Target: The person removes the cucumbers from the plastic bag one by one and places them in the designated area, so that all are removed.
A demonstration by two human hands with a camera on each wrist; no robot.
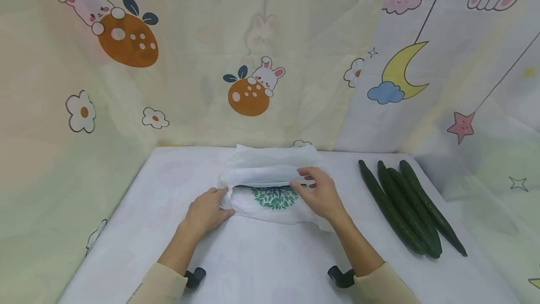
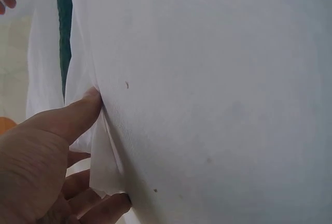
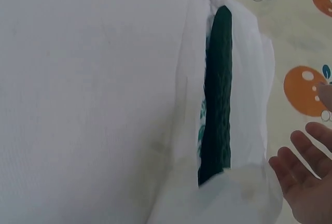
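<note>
1. Head view: the word "Juice" can be read in dark letters on the printed backdrop (image 1: 190,93), its top cut off; small marks on the left sleeve (image 1: 158,285) are too small to be read.
2. One white bag (image 1: 270,159), printed with a green leafy tree (image 1: 276,198), is laid mid-tabletop (image 1: 270,257) between the hands, its mouth parted.
3. Four cucumbers (image 1: 409,210) are lined up side by side on the tabletop, to the right of the bag; one more, the bagged cucumber (image 3: 220,89), is seen lying inside the bag's mouth.
4. By the left hand (image 1: 206,210), the bag's left end is held between thumb and fingers, the forearm slanted inward.
5. The right hand (image 1: 319,193) is poised at the bag's mouth, fingers bent and spread wide, nothing gripped; whether the bag is touched cannot be told.
</note>
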